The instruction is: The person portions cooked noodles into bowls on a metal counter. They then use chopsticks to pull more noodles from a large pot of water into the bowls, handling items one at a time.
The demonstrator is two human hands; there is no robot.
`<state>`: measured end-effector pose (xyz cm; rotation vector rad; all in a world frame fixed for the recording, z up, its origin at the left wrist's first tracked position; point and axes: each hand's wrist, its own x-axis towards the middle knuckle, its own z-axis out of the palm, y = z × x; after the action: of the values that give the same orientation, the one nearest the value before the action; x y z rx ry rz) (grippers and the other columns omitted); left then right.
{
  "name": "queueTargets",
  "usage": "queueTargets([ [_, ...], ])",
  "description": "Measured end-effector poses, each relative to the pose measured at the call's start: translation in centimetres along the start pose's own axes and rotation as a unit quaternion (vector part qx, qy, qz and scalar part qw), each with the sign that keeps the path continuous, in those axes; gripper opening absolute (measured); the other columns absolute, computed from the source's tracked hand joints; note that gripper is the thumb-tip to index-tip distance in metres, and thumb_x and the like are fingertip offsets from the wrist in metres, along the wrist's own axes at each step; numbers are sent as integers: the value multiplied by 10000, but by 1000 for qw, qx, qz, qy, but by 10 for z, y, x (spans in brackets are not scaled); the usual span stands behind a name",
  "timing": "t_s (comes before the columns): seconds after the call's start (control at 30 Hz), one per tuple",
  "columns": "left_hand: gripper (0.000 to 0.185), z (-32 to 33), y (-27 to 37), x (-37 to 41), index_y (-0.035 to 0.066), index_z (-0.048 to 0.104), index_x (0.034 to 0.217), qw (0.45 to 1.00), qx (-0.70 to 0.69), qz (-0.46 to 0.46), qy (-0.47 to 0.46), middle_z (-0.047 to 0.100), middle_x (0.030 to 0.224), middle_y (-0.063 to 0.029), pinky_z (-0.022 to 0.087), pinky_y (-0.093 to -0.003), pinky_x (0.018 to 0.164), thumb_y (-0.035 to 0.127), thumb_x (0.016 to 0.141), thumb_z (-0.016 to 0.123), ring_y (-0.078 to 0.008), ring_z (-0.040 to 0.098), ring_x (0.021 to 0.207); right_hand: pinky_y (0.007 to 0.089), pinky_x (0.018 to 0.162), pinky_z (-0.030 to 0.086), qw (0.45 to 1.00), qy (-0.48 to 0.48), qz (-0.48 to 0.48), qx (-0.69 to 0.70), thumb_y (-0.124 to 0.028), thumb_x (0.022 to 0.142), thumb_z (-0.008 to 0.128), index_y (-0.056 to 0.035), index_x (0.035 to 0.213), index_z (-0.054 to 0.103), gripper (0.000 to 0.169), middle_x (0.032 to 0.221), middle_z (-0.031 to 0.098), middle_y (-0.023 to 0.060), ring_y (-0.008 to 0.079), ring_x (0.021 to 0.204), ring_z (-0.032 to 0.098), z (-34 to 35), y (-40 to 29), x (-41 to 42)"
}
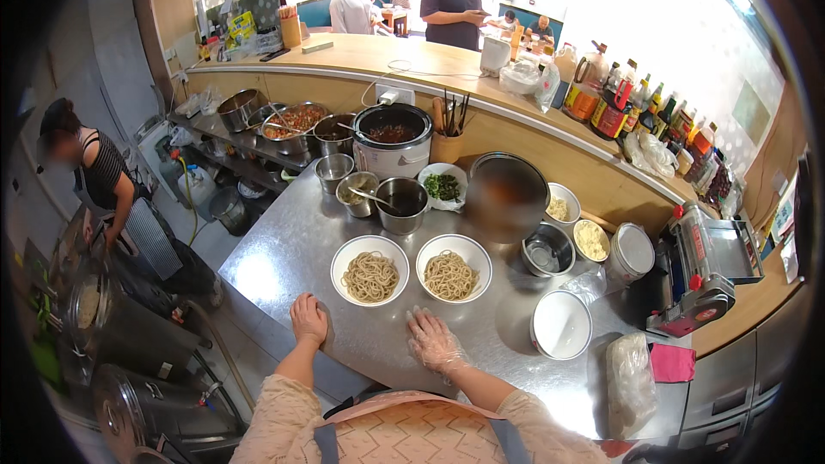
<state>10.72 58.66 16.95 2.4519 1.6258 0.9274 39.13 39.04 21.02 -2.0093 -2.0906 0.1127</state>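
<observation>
My bare left hand (309, 319) rests on the edge of the steel worktable (290, 258), holding nothing. Clad in a clear plastic glove, my right hand (435, 341) lies palm down on the same top with its fingers spread a little. Just beyond my hands stand two white bowls with dark rims. A mound of noodles (370, 278) fills the middle of the left bowl (339, 258); similar noodles (450, 275) lie in the right bowl (483, 256). To the right, a white bowl (561, 325) appears to top a stack.
Behind the noodles are steel pots (401, 225), a slow cooker (393, 158), chopped greens (441, 187) and a large pot (509, 232). Minced garlic (590, 240) and a red-knobbed machine (696, 277) stand right. A co-worker (122, 193) is at the left; people stand beyond the counter (361, 55).
</observation>
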Motion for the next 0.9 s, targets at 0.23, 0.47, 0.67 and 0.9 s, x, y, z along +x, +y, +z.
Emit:
queueTargets([
  [0.23, 252, 5, 1, -3, 59, 541, 1061, 1000, 23, -20, -7, 513, 1255, -131, 283, -465, 1116, 122, 816, 542, -327, 437, 1243, 455, 1164, 221, 1000, -15, 4, -11, -322, 958, 471, -130, 1515, 246, 631, 1570, 241, 108, 280, 1430, 266, 0, 0, -1],
  [0.47, 259, 4, 0, -5, 74, 547, 1081, 999, -6, -34, -1, 516, 1261, -119, 282, -466, 1122, 122, 827, 531, -316, 436, 1251, 458, 1152, 238, 1000, 3, -15, -7, -300, 937, 484, -108, 1493, 289, 620, 1544, 282, 122, 295, 1412, 290, 0, 0, 2],
  [0.67, 238, -2, 6, -6, 76, 547, 1061, 999, -14, -42, -8, 516, 1269, -120, 284, -461, 1122, 112, 826, 525, -310, 435, 1260, 466, 1133, 265, 999, 34, -20, 21, -260, 885, 522, -95, 1464, 345, 628, 1499, 350, 139, 323, 1383, 332, -6, -2, -1],
  [0.9, 238, -2, 11, -2, 76, 552, 1056, 999, -10, -51, -6, 516, 1276, -111, 293, -451, 1114, 114, 822, 533, -307, 439, 1258, 478, 1119, 288, 999, 45, -20, 17, -238, 879, 516, -81, 1439, 389, 595, 1478, 380, 150, 333, 1363, 359, -8, 0, 3],
])
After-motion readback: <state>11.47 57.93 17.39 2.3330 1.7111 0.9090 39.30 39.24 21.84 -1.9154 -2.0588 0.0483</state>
